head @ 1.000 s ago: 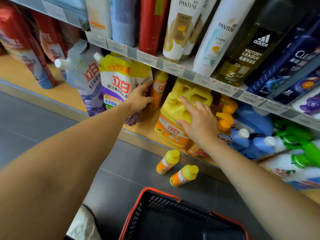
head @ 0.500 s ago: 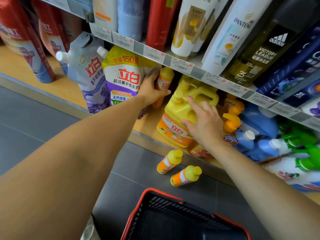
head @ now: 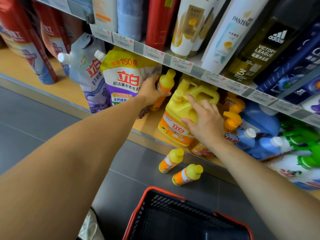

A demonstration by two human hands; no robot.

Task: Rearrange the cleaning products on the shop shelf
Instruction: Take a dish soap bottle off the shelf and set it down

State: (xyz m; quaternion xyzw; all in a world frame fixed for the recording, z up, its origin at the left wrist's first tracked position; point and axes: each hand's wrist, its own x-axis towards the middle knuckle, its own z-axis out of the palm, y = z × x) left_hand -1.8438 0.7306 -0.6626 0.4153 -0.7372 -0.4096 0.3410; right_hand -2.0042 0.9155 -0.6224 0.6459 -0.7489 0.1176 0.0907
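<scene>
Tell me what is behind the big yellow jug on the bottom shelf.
Behind the big yellow jug, the top of a second yellow jug shows. The rest of it and the shelf back are hidden by the front jug, the right hand and shadow.

Bright, even shop light falls from above, so the recess of the lower shelf (head: 147, 125) behind the yellow jug (head: 183, 108) sits in shadow under the upper shelf (head: 166, 60). Soft glare streaks the white shampoo bottles (head: 228, 37). Wide-angle bending tilts bottles outward near the top corners. Blur smears the red cans (head: 19, 42) at the left edge and the green spray bottles (head: 304, 141) at the right.
</scene>
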